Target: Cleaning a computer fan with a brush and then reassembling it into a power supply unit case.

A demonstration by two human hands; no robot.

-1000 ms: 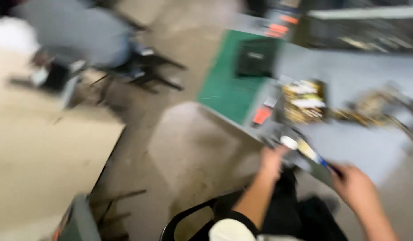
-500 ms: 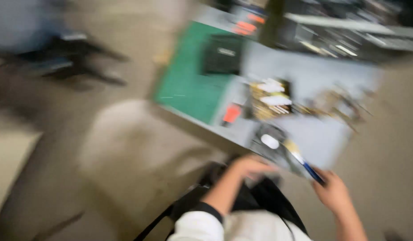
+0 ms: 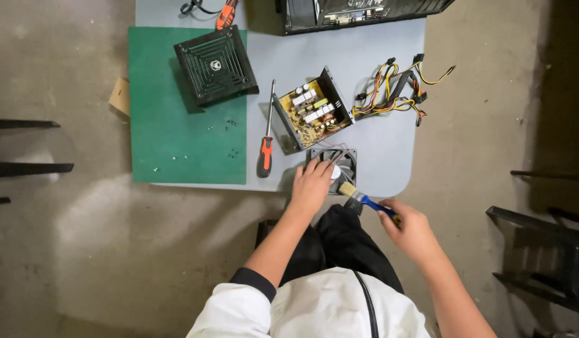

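Head view: left hand [image 3: 311,186] lies flat, fingers spread, pressing on the black fan [image 3: 337,164]; right hand [image 3: 413,230] is closed around the blue-handled brush [image 3: 363,199], bristles beside the fan.

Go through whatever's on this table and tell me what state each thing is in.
Power supply box: open, circuit board showing.
Black cover: off, lying on green mat.
Fan: out, flat, under left hand.
Brush: held by right hand.
Screwdriver: lying unused.
Screws: loose on mat.
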